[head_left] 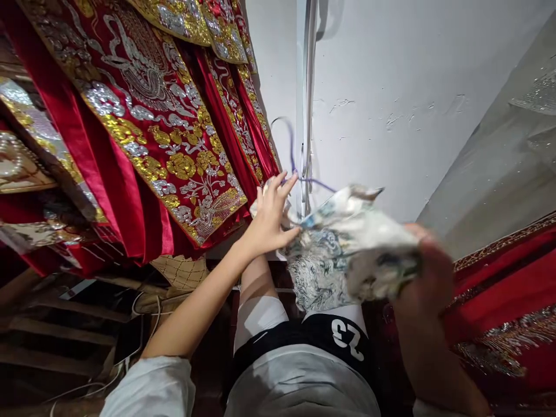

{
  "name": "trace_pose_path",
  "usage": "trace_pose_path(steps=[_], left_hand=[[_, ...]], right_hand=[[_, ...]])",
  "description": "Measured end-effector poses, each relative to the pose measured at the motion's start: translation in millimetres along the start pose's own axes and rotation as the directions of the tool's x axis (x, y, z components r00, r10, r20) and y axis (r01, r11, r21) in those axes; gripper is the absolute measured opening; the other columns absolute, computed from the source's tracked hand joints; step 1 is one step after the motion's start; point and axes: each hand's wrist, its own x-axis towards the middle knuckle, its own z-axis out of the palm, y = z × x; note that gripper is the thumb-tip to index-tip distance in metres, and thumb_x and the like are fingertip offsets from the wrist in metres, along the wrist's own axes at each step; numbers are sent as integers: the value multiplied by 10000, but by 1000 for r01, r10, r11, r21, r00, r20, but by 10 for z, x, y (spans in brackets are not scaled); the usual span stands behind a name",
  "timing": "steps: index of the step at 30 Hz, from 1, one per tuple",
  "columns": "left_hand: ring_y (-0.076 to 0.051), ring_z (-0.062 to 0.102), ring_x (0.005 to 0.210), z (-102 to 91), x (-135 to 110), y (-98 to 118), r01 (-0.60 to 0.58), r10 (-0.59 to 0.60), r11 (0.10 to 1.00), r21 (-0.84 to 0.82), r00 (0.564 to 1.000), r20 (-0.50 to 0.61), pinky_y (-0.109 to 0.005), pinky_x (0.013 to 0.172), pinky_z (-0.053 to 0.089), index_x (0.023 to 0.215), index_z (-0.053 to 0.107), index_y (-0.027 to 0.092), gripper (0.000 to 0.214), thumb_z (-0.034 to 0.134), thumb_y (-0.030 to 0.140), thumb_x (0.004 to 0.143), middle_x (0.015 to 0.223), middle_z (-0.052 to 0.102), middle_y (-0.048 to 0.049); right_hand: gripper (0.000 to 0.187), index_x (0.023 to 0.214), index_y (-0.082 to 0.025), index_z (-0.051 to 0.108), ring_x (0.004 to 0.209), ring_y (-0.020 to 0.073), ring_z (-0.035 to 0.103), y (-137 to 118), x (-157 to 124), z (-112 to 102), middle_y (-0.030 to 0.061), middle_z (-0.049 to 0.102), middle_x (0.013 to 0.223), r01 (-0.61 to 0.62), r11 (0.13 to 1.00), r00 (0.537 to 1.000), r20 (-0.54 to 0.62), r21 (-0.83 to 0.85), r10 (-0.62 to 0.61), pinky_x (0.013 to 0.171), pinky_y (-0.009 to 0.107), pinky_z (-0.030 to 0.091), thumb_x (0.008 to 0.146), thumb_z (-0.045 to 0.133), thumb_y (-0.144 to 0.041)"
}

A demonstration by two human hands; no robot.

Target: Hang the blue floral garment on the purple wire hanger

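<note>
Patterned cloth: a white piece with blue, grey and green figures [324,255], held between the two hands in the middle of the scene, in front of the wearer's legs; its right part is bunched and blurred.
Left hand: at the cloth's left end [271,223], fingers spread toward the far side and thumb lying apart toward the right; whether it grips the cloth or only rests against it, I cannot tell.
Right hand: at the cloth's right end [428,266], blurred, closed around the gathered fabric.
Purple hanger: thin, just beyond the left fingertips [292,147], its hook pointing to the far left and one arm running right to the cloth's far edge.
Far side: a white wall [391,69] with chipped marks, and a metal strip [308,87] running along it.
Left side: red embroidered panels [174,133] with gold and silver sequins; nearer, wooden slats [65,333], a white cable [158,313] and a dark flat device [130,339].
Right side: a sheer grey fabric [490,162] farther off, a red trimmed cloth [512,295] nearer.
Wearer: black shorts [299,336] with a white number, and a white shirt [299,382].
</note>
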Motion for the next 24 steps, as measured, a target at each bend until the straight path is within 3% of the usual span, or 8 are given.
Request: trace_pose_path(steps=[2, 6, 8, 10, 14, 18, 21, 24], left_hand=[[-368, 391, 1436, 124, -73, 18, 27, -27, 996, -89, 1000, 4, -609, 1189, 323, 1625, 133, 275, 995, 688, 552, 847, 1577, 376, -183], [-239, 618, 1038, 216, -240, -19, 127, -114, 945, -300, 992, 61, -395, 947, 512, 1314, 541, 213, 464, 622, 402, 898, 1134, 640, -104], [-171, 593, 795, 158, -294, -17, 149, -103, 913, -379, 985, 140, -308, 775, 497, 992, 621, 189, 160, 585, 327, 920, 859, 623, -30], [-137, 545, 698, 53, -317, 0, 153, -77, 888, -435, 979, 188, -269, 699, 454, 836, 599, 177, 121, 627, 278, 898, 744, 584, 8], [-171, 632, 847, -199, -298, 36, 152, -44, 817, -556, 978, 202, -298, 814, 492, 891, 632, 161, 108, 713, 228, 864, 890, 671, -43], [-233, 665, 1057, -392, -231, 104, 85, 50, 714, -695, 984, 173, -367, 946, 515, 1021, 642, 161, 123, 675, 223, 921, 1086, 682, -126], [-223, 672, 1082, -457, -181, 185, 52, 92, 641, -766, 985, 144, -373, 975, 525, 1023, 630, 169, 80, 651, 185, 947, 1144, 676, -134], [-203, 687, 1067, -445, -164, 260, 44, 99, 565, -824, 988, 120, -370, 992, 535, 995, 620, 170, 101, 676, 123, 925, 1135, 676, -113]], right_hand=[[431, 1135, -313, 575, 665, 220, 523, -191, -221, 391, 56, 602, 859, 66, 979, 995, -81, 193, -51, 517, 336, 429, 956, 418, -672], [279, 1071, -256, 569, 759, 167, 555, -458, -255, 907, 18, 604, 884, 141, 934, 883, 384, 329, -269, 691, 306, 495, 873, 704, -398], [304, 1157, -229, 573, 814, 160, 596, -461, -149, 982, 39, 657, 964, 186, 913, 818, 457, 364, -349, 744, 303, 520, 891, 684, -325], [283, 1176, -215, 594, 808, 153, 621, -360, -16, 949, 46, 689, 972, 313, 892, 807, 403, 327, -431, 736, 287, 533, 903, 664, -236], [339, 1164, -221, 623, 923, 191, 658, 106, 302, 719, 72, 684, 1022, 606, 793, 795, 29, -57, -606, 801, 317, 563, 866, 591, -63], [800, 1524, -231, 392, 1405, 319, 481, 672, 544, 632, 152, 516, 1463, 541, 750, 816, 24, -382, -577, 1167, 538, 425, 761, 541, -43], [927, 1628, -266, 202, 1526, 340, 328, 939, 590, 718, 145, 338, 1628, 415, 715, 861, -11, -562, -509, 1229, 587, 338, 785, 529, -65], [987, 1650, -267, 86, 1557, 350, 259, 999, 630, 758, 158, 233, 1671, 354, 687, 811, -158, -634, -563, 1231, 590, 335, 809, 577, -110]])
